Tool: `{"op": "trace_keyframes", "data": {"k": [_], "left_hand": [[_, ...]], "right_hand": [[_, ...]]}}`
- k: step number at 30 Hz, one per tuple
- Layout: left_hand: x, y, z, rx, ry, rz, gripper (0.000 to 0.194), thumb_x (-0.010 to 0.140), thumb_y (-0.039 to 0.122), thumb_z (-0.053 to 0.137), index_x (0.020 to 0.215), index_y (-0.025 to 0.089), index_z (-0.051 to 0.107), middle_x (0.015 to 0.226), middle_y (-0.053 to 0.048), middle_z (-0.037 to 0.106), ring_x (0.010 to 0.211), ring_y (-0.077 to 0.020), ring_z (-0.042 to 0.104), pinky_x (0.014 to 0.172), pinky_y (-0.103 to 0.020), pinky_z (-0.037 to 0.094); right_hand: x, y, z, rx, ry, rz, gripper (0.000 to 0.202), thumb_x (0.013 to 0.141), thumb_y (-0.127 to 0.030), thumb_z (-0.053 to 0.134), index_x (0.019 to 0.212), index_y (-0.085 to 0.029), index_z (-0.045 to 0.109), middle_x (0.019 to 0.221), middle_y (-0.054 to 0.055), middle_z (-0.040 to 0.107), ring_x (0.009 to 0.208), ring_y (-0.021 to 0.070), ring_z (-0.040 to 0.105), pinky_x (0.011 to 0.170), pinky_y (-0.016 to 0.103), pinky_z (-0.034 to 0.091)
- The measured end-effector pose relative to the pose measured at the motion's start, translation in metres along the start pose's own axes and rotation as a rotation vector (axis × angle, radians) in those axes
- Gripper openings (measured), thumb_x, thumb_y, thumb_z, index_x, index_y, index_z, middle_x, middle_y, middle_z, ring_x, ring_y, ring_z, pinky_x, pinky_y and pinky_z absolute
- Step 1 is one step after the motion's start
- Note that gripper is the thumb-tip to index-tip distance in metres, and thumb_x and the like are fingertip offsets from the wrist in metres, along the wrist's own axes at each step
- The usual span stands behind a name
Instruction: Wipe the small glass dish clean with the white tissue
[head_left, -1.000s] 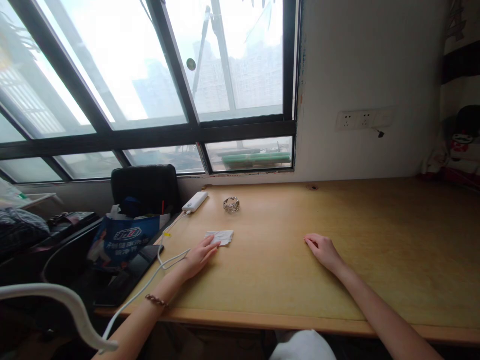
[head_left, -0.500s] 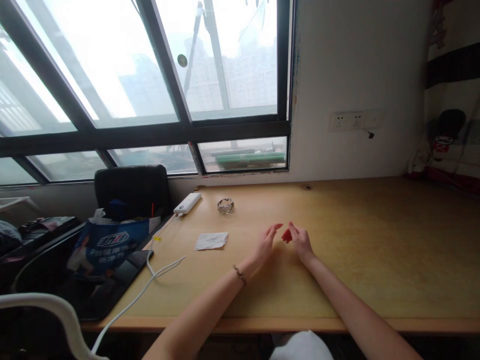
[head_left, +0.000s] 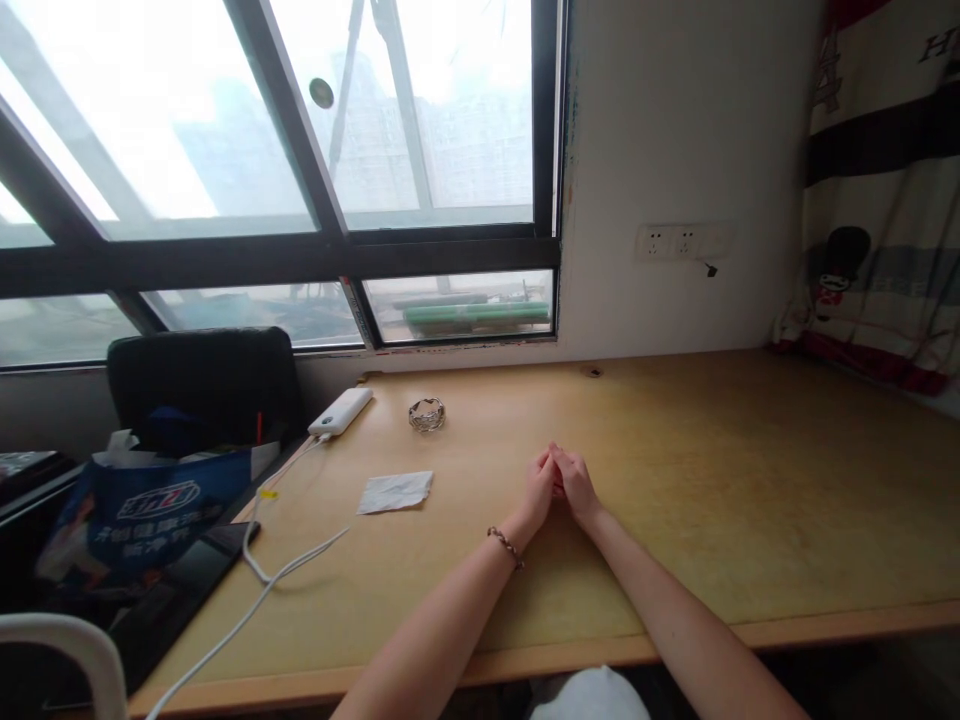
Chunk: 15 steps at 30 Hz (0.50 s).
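Over the middle of the wooden desk [head_left: 720,500], my left hand [head_left: 537,494] and my right hand [head_left: 578,489] are brought together, touching at the fingertips. Both hands have their fingers bent and pressed together, and I see no object in either one. The space between the palms is mostly hidden. A braided bracelet [head_left: 506,547] circles my left wrist. Left of the hands lies a flat white tissue [head_left: 396,493]. Behind the tissue sits a silver, ring-shaped metal piece with an openwork pattern [head_left: 427,415].
A white power bank [head_left: 341,412] lies at the desk's left edge, with a white cable [head_left: 259,590] running forward from it. Beyond that edge stand a dark chair [head_left: 202,375] and a blue bag [head_left: 161,500]. Wall sockets [head_left: 670,242] and a curtain [head_left: 877,200] are behind.
My hands have moved from a small gap apart to touching each other. The view has turned slightly to the right. Things on the desk have stayed where they were.
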<state>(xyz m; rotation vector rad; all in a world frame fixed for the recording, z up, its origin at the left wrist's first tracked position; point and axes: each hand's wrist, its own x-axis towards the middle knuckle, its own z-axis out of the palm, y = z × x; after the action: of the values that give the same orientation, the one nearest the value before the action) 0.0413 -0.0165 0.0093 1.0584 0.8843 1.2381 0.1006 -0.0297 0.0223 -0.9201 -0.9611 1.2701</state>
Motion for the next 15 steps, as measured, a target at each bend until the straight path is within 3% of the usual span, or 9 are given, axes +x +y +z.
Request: {"op": "trace_keyframes", "data": {"k": [7, 15], "left_hand": [[0.0046, -0.0007, 0.0025, -0.028, -0.023, 0.0, 0.042, 0.062, 0.055, 0.054, 0.059, 0.013, 0.046, 0.048, 0.005, 0.039, 0.042, -0.0052, 0.034, 0.039, -0.017, 0.027], [0.008, -0.0039, 0.0017, -0.013, -0.023, -0.043, 0.042, 0.06, 0.055, 0.055, 0.058, 0.014, 0.046, 0.044, 0.006, 0.036, 0.037, -0.0044, 0.031, 0.035, -0.017, 0.023]], "right_hand": [[0.0005, -0.0015, 0.0001, -0.19, 0.07, -0.052, 0.041, 0.068, -0.053, 0.048, 0.048, -0.02, 0.036, 0.036, -0.007, 0.03, 0.034, 0.0064, 0.027, 0.035, 0.021, 0.02], [0.0002, -0.0015, 0.0003, -0.169, 0.048, -0.04, 0.04, 0.067, -0.053, 0.049, 0.05, -0.019, 0.038, 0.038, -0.008, 0.031, 0.034, 0.0061, 0.027, 0.033, 0.02, 0.02]]}}
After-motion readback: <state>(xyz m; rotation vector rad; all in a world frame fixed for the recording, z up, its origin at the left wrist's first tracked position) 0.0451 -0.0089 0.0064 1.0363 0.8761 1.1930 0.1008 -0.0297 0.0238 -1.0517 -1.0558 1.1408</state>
